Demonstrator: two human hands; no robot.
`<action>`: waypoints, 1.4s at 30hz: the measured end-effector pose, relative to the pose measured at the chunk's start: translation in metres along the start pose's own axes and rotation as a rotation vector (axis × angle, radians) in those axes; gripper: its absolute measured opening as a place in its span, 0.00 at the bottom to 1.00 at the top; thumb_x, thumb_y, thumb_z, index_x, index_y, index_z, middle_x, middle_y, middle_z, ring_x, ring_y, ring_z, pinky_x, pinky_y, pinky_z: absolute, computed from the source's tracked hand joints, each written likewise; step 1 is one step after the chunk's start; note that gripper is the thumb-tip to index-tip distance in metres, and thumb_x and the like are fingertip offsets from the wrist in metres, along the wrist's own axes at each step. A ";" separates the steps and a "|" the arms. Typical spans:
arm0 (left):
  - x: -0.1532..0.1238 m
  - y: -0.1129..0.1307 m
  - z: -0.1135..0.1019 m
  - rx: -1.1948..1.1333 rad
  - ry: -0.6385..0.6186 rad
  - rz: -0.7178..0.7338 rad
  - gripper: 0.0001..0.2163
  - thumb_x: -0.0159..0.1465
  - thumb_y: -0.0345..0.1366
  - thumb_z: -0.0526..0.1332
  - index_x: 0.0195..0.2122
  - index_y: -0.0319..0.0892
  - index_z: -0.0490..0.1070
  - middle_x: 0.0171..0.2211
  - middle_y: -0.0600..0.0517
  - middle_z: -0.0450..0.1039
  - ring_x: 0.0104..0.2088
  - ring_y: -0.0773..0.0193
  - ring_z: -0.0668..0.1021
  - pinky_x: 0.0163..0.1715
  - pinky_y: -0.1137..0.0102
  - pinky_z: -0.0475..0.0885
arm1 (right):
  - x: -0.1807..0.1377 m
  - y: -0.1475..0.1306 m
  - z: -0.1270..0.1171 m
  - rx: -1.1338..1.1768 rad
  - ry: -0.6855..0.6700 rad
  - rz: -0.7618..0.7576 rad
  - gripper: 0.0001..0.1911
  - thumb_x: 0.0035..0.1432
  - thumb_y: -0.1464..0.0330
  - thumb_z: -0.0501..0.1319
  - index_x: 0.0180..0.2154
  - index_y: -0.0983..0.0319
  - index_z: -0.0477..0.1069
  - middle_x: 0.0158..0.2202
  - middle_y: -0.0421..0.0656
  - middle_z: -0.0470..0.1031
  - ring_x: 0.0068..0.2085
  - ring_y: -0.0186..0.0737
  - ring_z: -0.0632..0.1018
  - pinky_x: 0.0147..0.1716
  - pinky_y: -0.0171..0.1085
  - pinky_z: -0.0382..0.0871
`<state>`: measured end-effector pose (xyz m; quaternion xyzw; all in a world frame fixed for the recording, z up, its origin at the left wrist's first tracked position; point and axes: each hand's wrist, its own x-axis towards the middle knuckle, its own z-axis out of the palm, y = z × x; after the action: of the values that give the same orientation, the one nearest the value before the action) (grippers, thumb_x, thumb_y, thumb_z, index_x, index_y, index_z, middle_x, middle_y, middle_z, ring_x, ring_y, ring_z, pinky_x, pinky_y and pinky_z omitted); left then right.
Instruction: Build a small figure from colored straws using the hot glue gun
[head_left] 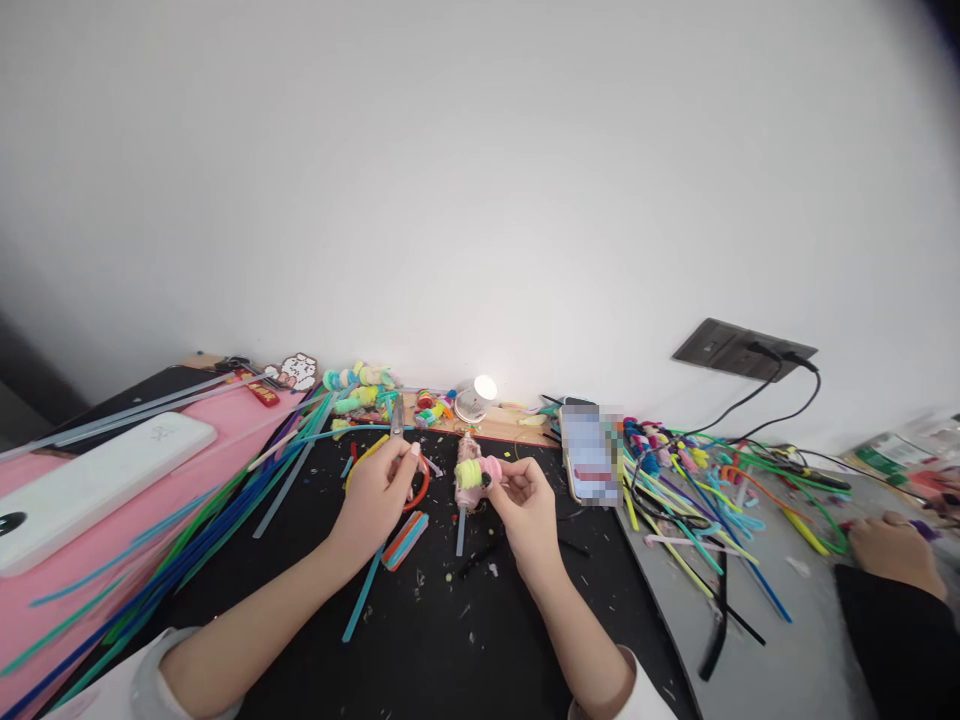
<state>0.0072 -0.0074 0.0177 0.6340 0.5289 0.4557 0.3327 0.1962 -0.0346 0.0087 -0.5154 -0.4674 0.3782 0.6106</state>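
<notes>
My left hand (379, 492) is closed around the orange handles of a pair of scissors (405, 455), whose blades point up and away from me. My right hand (525, 500) pinches a small fuzzy craft piece (474, 472) made of coiled yellow-green and pink pipe cleaner, held just above the black mat (450, 620). The scissors sit a short way left of the craft piece, not touching it.
Long pipe cleaners (225, 520) fan out at left beside a white power bank (90, 485) on a pink surface. A phone (591, 452) leans behind, with a tangle of pipe cleaners (705, 490) to its right. Another person's hand (892, 550) rests at far right. A wall socket (742, 348) holds cables.
</notes>
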 end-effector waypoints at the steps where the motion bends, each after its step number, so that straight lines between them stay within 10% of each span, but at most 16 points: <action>1: 0.001 -0.002 -0.001 -0.007 0.047 -0.013 0.12 0.66 0.45 0.52 0.28 0.45 0.65 0.16 0.59 0.62 0.19 0.63 0.70 0.23 0.70 0.62 | 0.000 0.000 0.000 0.002 0.003 -0.001 0.16 0.46 0.60 0.70 0.29 0.59 0.66 0.34 0.45 0.81 0.35 0.42 0.81 0.36 0.39 0.75; 6: 0.005 -0.008 -0.003 -0.057 0.121 -0.055 0.09 0.64 0.45 0.55 0.33 0.46 0.63 0.19 0.58 0.67 0.23 0.61 0.74 0.25 0.69 0.65 | 0.000 0.001 0.000 0.033 0.000 -0.007 0.16 0.46 0.61 0.71 0.30 0.59 0.66 0.34 0.44 0.81 0.35 0.41 0.81 0.36 0.39 0.75; 17: 0.001 -0.004 0.003 0.186 -0.316 0.334 0.09 0.67 0.34 0.51 0.39 0.46 0.71 0.37 0.50 0.74 0.38 0.60 0.76 0.39 0.68 0.68 | -0.002 -0.006 0.002 0.041 -0.022 0.021 0.14 0.47 0.64 0.70 0.29 0.59 0.65 0.33 0.43 0.80 0.35 0.40 0.80 0.36 0.38 0.75; 42: 0.000 -0.007 0.004 0.271 -0.172 0.337 0.06 0.64 0.31 0.53 0.32 0.44 0.68 0.27 0.55 0.66 0.24 0.67 0.69 0.26 0.71 0.64 | -0.002 -0.002 0.003 0.025 -0.037 0.019 0.14 0.46 0.63 0.70 0.28 0.59 0.65 0.36 0.44 0.81 0.35 0.40 0.81 0.36 0.38 0.75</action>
<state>0.0083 -0.0052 0.0096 0.7887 0.4415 0.3741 0.2075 0.1926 -0.0356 0.0109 -0.5052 -0.4688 0.3993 0.6045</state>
